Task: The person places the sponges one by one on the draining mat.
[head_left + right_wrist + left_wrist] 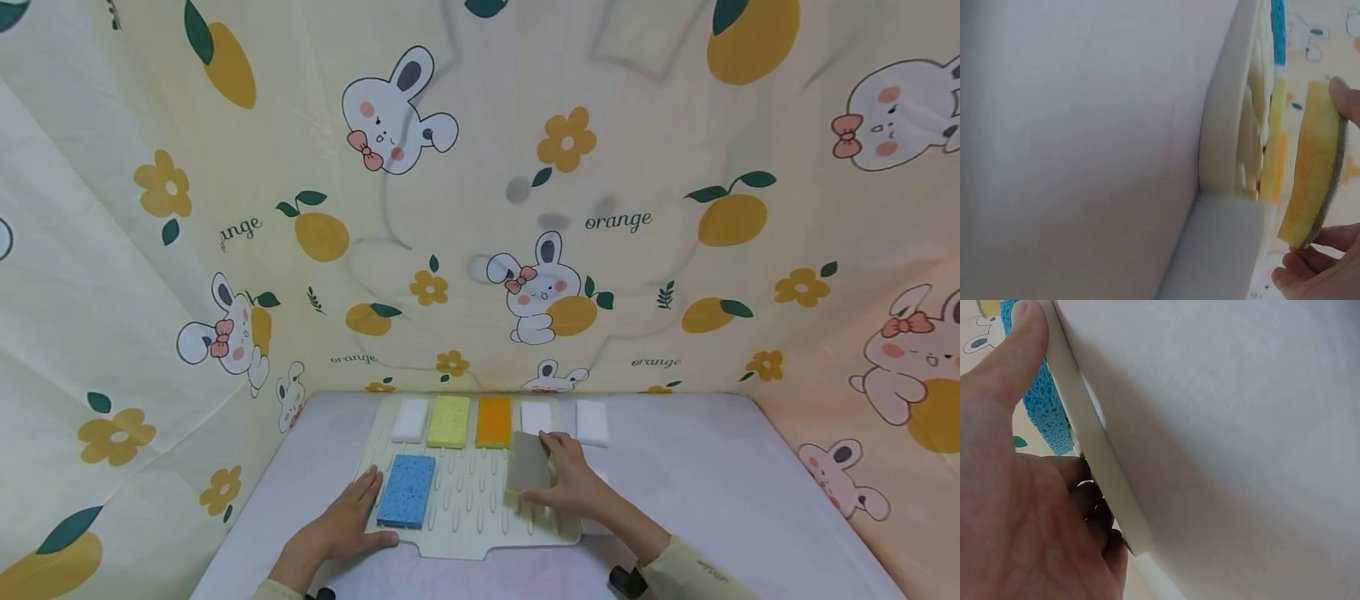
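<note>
In the head view, my right hand point(573, 479) pinches a yellow sponge point(1316, 169) with a grey scouring layer between thumb and fingers. The right wrist view shows this sponge held up above a cream ridged drying board point(468, 496), slightly bent. My left hand point(348, 521) rests against the board's front left corner, its thumb along the front edge and its fingers at the left side. Close to those fingers, a blue sponge point(407, 492) lies flat on the board. Along the back lie a white sponge point(410, 420), a yellow sponge point(448, 422), an orange sponge point(494, 422) and another white sponge point(536, 417).
A white block point(592, 422) lies on the white table point(697, 500), just right of the board. Another white block point(1216, 244) stands beside the board's edge, partly hidden by my right arm in the head view. Patterned cloth point(465, 200) encloses the back and sides.
</note>
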{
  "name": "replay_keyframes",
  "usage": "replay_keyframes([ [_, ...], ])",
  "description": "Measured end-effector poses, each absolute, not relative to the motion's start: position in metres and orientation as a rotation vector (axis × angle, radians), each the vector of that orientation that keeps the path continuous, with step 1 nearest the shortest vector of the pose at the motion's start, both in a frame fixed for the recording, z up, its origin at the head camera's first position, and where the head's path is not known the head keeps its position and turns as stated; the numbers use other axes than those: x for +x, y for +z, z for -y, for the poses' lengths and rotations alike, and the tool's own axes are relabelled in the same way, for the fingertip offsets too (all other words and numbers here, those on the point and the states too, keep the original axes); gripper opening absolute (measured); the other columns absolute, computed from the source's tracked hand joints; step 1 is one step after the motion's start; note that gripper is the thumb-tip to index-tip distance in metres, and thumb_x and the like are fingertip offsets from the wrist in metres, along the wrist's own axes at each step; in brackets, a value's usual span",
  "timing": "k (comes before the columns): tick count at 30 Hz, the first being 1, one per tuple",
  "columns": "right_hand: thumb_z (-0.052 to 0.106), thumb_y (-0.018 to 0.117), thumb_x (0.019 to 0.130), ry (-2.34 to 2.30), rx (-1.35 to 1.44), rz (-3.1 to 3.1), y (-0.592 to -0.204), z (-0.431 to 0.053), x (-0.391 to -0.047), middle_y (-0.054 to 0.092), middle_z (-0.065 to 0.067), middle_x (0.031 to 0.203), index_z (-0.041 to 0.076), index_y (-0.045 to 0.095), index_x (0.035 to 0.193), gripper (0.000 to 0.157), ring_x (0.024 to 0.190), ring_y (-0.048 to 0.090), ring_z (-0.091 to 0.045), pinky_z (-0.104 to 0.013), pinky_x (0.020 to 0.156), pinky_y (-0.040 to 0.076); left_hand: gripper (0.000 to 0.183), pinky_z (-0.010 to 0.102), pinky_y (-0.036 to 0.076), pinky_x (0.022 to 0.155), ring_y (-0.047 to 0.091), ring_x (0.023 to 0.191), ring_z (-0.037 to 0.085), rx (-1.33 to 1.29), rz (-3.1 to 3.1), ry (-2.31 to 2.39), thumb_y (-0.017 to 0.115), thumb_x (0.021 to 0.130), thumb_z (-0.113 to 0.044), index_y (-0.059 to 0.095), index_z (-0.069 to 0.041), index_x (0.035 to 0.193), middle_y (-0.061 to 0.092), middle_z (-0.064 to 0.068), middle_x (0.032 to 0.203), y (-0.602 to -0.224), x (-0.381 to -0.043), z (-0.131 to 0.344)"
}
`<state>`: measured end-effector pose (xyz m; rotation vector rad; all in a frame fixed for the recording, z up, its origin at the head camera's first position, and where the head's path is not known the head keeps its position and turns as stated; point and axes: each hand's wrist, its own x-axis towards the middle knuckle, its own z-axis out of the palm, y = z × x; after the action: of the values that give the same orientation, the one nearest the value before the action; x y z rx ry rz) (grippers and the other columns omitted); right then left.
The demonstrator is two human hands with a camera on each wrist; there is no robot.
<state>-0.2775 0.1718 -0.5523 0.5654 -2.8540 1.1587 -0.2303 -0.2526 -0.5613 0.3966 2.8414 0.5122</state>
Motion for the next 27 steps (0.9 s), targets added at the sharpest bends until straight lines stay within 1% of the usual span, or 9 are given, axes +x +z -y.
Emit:
replay_keyframes([
  [4, 0.050, 0.098, 0.075, 1.145, 0.603, 2.830, -0.556, -0.160, -0.275, 0.043, -0.025, 0.154, -0.007, 0.040, 0.160, 0.118, 0.134, 0.046, -0.038, -0.057, 0.105, 0.054, 0.120, 0.058, 0.023, 0.131, 0.022, 0.162, 0.043, 0.401, -2.842, 0.522, 0.081, 0.086, -0.066, 0.029, 0.008, 0.165, 0.023, 0.028, 0.174, -0.560, -0.230, 0.252],
  [9, 0.050, 0.099, 0.074, 1.160, 0.627, 2.799, -0.556, -0.146, -0.271, 0.045, -0.025, 0.153, -0.007, 0.041, 0.159, 0.118, 0.131, 0.048, -0.037, -0.055, 0.102, 0.056, 0.120, 0.059, 0.024, 0.131, 0.023, 0.162, 0.044, 0.402, -2.838, 0.529, 0.081, 0.086, -0.066, 0.030, 0.008, 0.165, 0.024, 0.028, 0.174, -0.558, -0.229, 0.251],
  [15, 0.052, 0.097, 0.076, 1.149, 0.684, 2.809, -0.560, -0.133, -0.268, 0.043, -0.025, 0.154, -0.009, 0.041, 0.159, 0.117, 0.134, 0.047, -0.037, -0.056, 0.105, 0.055, 0.120, 0.058, 0.023, 0.132, 0.022, 0.163, 0.042, 0.393, -2.837, 0.517, 0.080, 0.086, -0.067, 0.029, 0.007, 0.165, 0.023, 0.026, 0.175, -0.560, -0.230, 0.252],
  [22, 0.057, 0.094, 0.077, 1.151, 0.729, 2.843, -0.563, -0.117, -0.268, 0.040, -0.024, 0.157, -0.006, 0.040, 0.160, 0.117, 0.137, 0.045, -0.035, -0.056, 0.107, 0.054, 0.120, 0.057, 0.022, 0.132, 0.021, 0.163, 0.041, 0.379, -2.828, 0.515, 0.080, 0.086, -0.068, 0.029, 0.006, 0.166, 0.023, 0.025, 0.175, -0.561, -0.231, 0.253],
  [27, 0.061, 0.091, 0.080, 1.182, 0.714, 2.902, -0.563, -0.104, -0.265, 0.038, -0.021, 0.160, -0.002, 0.038, 0.162, 0.117, 0.130, 0.047, -0.030, -0.049, 0.100, 0.057, 0.120, 0.057, 0.023, 0.132, 0.021, 0.163, 0.040, 0.367, -2.826, 0.523, 0.081, 0.086, -0.067, 0.029, 0.005, 0.166, 0.023, 0.024, 0.176, -0.560, -0.231, 0.253],
])
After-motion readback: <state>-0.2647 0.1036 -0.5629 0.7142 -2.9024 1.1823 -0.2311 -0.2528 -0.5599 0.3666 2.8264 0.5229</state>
